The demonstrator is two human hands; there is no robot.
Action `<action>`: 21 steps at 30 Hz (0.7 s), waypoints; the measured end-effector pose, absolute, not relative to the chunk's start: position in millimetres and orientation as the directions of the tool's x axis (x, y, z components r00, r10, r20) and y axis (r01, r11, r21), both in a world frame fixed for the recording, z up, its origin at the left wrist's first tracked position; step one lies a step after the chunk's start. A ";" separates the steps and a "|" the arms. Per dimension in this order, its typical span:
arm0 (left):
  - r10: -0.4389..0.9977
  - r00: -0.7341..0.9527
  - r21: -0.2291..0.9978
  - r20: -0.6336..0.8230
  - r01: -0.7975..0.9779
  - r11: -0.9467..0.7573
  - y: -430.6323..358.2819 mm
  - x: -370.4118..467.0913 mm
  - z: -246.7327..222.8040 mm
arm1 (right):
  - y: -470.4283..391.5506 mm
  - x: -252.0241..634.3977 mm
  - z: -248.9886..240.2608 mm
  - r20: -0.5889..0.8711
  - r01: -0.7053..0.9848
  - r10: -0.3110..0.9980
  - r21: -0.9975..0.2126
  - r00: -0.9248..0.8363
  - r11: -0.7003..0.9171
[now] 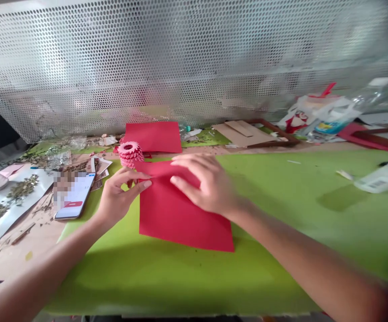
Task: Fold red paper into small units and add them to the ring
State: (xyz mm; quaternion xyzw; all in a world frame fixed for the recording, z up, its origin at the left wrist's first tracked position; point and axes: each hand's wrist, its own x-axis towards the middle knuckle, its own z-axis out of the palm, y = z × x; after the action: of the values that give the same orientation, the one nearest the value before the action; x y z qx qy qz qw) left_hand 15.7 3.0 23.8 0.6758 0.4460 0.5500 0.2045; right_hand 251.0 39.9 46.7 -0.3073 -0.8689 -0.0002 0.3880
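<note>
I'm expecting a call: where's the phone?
In the head view, the phone lies screen up at left, between the white sheet and the left hand.

Red paper sheet [180, 219] is plain, matte, four-sided; sits slightly skewed over green-topped counter [274, 192], near edge gently bowed, left side pinched toward far corner, far right part hidden.

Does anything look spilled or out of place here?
Yes: at left, brown scraps lie scattered on the tabletop beside the phone, outside the white sheet holding plant-like heaps; they may have spilled.
</note>
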 end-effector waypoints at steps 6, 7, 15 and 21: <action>0.822 0.045 0.761 0.567 0.353 -0.544 -6.4 22.2 24.4 | 14.8 231.9 49.1 0.631 0.474 0.481 -0.197 -0.609 0.858; 0.820 0.043 0.761 0.571 0.349 -0.547 -7.5 22.4 24.5 | 13.7 232.7 50.2 0.631 0.469 0.483 -0.207 -0.607 0.859; 0.805 0.175 0.715 0.567 0.382 -0.586 -15.0 22.2 46.6 | 5.6 242.4 73.2 0.632 0.432 0.460 -0.212 -0.624 0.877; 0.766 0.231 0.591 0.599 0.519 -0.618 -11.7 26.6 63.3 | 13.3 245.0 82.3 0.719 0.441 0.352 -0.070 -0.600 0.895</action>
State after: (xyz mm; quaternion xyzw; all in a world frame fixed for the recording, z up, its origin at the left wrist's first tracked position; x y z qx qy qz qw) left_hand 26.6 -11.7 63.3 0.7728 0.4158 0.4602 0.1345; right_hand 245.0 13.3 82.3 -0.2223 -0.8925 -0.0573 0.3883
